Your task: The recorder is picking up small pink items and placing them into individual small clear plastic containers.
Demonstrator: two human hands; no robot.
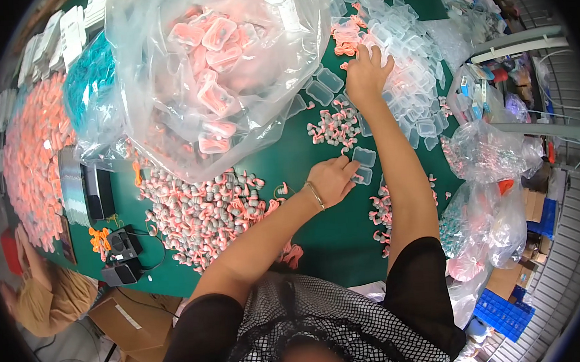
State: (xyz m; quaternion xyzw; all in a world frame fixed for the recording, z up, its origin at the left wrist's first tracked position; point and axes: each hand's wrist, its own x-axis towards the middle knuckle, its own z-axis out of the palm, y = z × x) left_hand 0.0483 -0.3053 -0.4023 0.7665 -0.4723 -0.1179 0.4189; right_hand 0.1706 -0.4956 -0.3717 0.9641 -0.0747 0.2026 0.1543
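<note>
Big clear bag (217, 72) of pink-filled cases sits up-left of our hands on the green table (333, 238). Our right hand (365, 72), fingers spread, rests in the clear case pile (406, 74); hold: can't tell. Left hand (333, 178) pinches an open clear case (363, 158), w/ pink-grey earplugs (199, 213) just left.

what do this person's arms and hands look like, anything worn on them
Both forearms are bare. The left hand has a thin metallic bangle at the wrist; the right hand shows no jewellery. Short black sleeves cover the upper arms, joined to a top with a black-and-white checked front. No gloves on either hand.
</note>
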